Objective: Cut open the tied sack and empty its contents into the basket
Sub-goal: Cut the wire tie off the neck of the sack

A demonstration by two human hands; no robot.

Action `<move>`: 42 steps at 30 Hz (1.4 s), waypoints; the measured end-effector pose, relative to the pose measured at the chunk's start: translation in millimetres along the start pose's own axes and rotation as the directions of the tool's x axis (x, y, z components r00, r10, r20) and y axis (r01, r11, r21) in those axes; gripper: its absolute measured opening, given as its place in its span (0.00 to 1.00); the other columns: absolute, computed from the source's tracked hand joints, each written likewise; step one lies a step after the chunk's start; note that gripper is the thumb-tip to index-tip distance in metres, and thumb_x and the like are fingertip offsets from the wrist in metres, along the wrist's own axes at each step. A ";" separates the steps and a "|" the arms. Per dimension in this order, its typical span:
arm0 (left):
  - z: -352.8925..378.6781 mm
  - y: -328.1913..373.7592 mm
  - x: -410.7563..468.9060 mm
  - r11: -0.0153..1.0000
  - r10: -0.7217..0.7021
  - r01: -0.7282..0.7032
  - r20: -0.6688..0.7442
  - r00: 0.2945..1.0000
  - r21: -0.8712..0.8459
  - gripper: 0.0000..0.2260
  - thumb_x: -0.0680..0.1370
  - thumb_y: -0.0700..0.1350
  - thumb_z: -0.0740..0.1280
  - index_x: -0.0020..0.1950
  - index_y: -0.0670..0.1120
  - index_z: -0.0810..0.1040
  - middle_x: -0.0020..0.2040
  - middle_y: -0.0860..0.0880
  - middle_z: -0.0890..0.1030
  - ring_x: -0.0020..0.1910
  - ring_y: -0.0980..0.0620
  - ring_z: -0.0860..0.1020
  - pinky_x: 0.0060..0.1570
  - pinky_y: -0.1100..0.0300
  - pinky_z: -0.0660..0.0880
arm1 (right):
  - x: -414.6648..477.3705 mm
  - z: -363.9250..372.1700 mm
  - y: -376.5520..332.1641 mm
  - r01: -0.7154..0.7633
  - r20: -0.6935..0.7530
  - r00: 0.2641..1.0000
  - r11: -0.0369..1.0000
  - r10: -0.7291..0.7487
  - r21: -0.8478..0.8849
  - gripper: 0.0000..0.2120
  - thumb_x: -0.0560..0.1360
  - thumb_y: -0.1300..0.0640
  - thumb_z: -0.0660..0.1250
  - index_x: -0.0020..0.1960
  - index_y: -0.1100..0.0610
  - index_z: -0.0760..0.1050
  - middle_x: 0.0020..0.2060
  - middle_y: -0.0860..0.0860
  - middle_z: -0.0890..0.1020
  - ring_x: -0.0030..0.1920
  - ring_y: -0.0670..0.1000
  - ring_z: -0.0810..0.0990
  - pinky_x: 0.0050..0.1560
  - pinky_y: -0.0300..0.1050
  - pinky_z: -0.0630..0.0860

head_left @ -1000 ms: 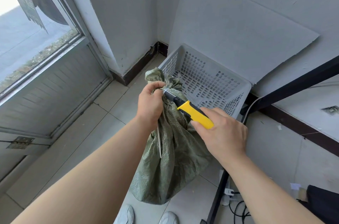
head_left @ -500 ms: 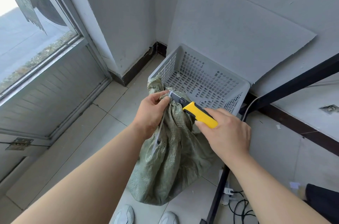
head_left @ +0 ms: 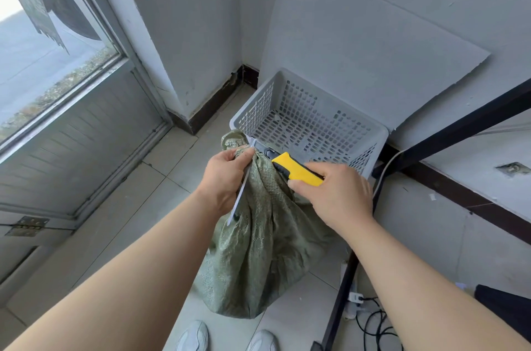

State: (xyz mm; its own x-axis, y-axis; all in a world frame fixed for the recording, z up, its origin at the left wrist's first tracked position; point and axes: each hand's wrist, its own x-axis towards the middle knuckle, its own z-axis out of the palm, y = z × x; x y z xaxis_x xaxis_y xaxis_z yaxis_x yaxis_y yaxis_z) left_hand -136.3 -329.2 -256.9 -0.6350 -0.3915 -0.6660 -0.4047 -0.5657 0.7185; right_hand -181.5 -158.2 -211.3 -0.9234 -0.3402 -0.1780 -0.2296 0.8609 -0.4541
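Observation:
A green woven sack (head_left: 258, 250) stands on the tiled floor in front of me, its neck bunched and tied with a white strap whose tail (head_left: 240, 198) hangs down. My left hand (head_left: 225, 175) grips the neck just below the tie. My right hand (head_left: 333, 195) holds a yellow utility knife (head_left: 296, 169), its blade tip at the tie. Behind the sack sits a grey perforated plastic basket (head_left: 379, 135), which looks empty.
A grey board (head_left: 359, 34) leans on the wall behind the basket. A black metal frame (head_left: 344, 293) stands at the right, with cables and a power strip (head_left: 356, 304) at its foot. A glass door (head_left: 57, 77) is on the left. My white shoes (head_left: 195, 336) are below.
The sack's neck and both hands have sunk lower and closer to the basket's front rim. The knife blade stays at the tie.

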 end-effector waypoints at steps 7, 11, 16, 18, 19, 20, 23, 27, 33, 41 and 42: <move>0.8 2.2 6.9 0.906 0.213 -0.149 -0.122 0.970 0.395 0.10 0.76 0.46 0.70 0.53 0.40 0.78 0.36 0.46 0.81 0.31 0.50 0.78 0.36 0.58 0.78 | -0.6 3.4 -9.2 0.183 -0.131 0.964 0.931 -0.233 -0.315 0.18 0.71 0.42 0.68 0.57 0.48 0.79 0.47 0.47 0.83 0.44 0.56 0.82 0.40 0.44 0.66; -3.2 8.1 6.4 0.823 0.269 -0.174 -0.101 0.958 0.540 0.07 0.77 0.45 0.69 0.50 0.42 0.78 0.34 0.48 0.78 0.29 0.53 0.75 0.26 0.67 0.72 | 7.6 3.7 -12.5 0.290 -0.146 0.905 0.832 -0.399 -0.473 0.17 0.61 0.47 0.78 0.46 0.54 0.82 0.34 0.50 0.82 0.29 0.55 0.80 0.33 0.43 0.71; -15.3 24.4 8.3 0.682 0.308 -0.248 0.037 0.951 0.688 0.10 0.77 0.45 0.67 0.56 0.43 0.78 0.45 0.46 0.82 0.39 0.48 0.78 0.38 0.59 0.75 | 6.2 -3.7 -1.8 0.196 -0.085 0.971 0.950 -0.223 -0.243 0.20 0.72 0.40 0.65 0.62 0.44 0.76 0.49 0.47 0.82 0.48 0.56 0.81 0.45 0.45 0.69; -14.3 24.6 8.8 0.704 0.299 -0.253 0.047 0.953 0.664 0.11 0.78 0.46 0.67 0.57 0.43 0.78 0.47 0.44 0.83 0.41 0.43 0.81 0.44 0.51 0.80 | 2.9 -1.0 -1.8 0.137 -0.101 0.983 0.978 -0.154 -0.159 0.18 0.71 0.38 0.66 0.59 0.42 0.77 0.46 0.47 0.82 0.47 0.55 0.80 0.44 0.45 0.69; -13.7 23.5 8.3 0.729 0.301 -0.254 0.037 0.953 0.636 0.11 0.77 0.47 0.67 0.58 0.44 0.78 0.49 0.43 0.84 0.44 0.41 0.83 0.48 0.46 0.81 | 1.6 1.2 -2.3 0.118 -0.112 0.985 0.985 -0.133 -0.129 0.18 0.70 0.38 0.66 0.58 0.41 0.78 0.45 0.46 0.82 0.47 0.55 0.80 0.44 0.46 0.70; -13.3 22.4 7.5 0.752 0.302 -0.256 0.027 0.953 0.607 0.12 0.77 0.47 0.67 0.58 0.45 0.78 0.49 0.44 0.84 0.47 0.41 0.83 0.51 0.44 0.80 | 0.0 4.0 -2.1 0.105 -0.123 0.985 0.988 -0.119 -0.111 0.18 0.70 0.38 0.67 0.58 0.41 0.78 0.46 0.46 0.82 0.48 0.55 0.80 0.45 0.46 0.71; -13.9 18.8 11.0 0.792 0.299 -0.260 0.022 0.954 0.552 0.13 0.76 0.48 0.68 0.58 0.47 0.79 0.51 0.46 0.84 0.51 0.45 0.82 0.57 0.46 0.78 | -4.7 7.8 0.9 0.089 -0.165 0.981 0.991 -0.104 -0.096 0.19 0.69 0.40 0.69 0.59 0.41 0.78 0.50 0.44 0.83 0.51 0.54 0.81 0.46 0.45 0.71; -9.2 17.1 12.4 0.823 0.295 -0.257 0.006 0.956 0.507 0.12 0.76 0.46 0.69 0.59 0.45 0.79 0.51 0.45 0.83 0.51 0.45 0.82 0.57 0.46 0.78 | -3.4 15.9 2.6 0.056 -0.193 0.978 0.994 -0.074 -0.095 0.20 0.69 0.39 0.68 0.60 0.42 0.78 0.52 0.43 0.82 0.52 0.54 0.81 0.47 0.46 0.72; 3.7 -10.8 -12.9 0.760 0.229 -0.262 0.132 0.965 0.595 0.07 0.74 0.40 0.70 0.52 0.42 0.81 0.45 0.45 0.84 0.43 0.49 0.81 0.47 0.63 0.78 | 20.4 8.4 -21.5 0.019 -0.230 0.973 0.998 -0.031 -0.053 0.18 0.71 0.38 0.64 0.48 0.52 0.78 0.38 0.51 0.80 0.42 0.59 0.79 0.38 0.48 0.71; -32.8 -4.8 -10.0 0.814 0.250 -0.173 -0.066 0.966 0.554 0.14 0.77 0.48 0.68 0.61 0.46 0.77 0.52 0.47 0.83 0.49 0.47 0.82 0.54 0.52 0.79 | 33.4 1.7 -33.2 0.033 -0.096 0.995 0.997 -0.039 -0.069 0.16 0.69 0.39 0.66 0.39 0.52 0.77 0.29 0.50 0.78 0.34 0.56 0.76 0.34 0.46 0.68; -36.5 -1.1 -9.7 0.827 0.242 -0.173 -0.062 0.968 0.535 0.15 0.77 0.48 0.67 0.63 0.47 0.76 0.52 0.48 0.82 0.48 0.48 0.81 0.51 0.54 0.79 | 30.5 4.9 -29.7 0.003 -0.069 0.998 1.000 -0.006 -0.031 0.16 0.69 0.39 0.66 0.38 0.52 0.77 0.27 0.50 0.77 0.33 0.55 0.76 0.33 0.45 0.67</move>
State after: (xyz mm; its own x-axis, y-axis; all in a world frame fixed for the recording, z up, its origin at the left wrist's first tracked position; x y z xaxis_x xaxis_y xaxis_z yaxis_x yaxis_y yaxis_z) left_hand -105.6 -351.2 -258.6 -0.6718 -0.5614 -0.4832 -0.5769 -0.0125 0.8167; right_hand -201.3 -196.0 -207.5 -0.9410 -0.3182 -0.1151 -0.2421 0.8709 -0.4277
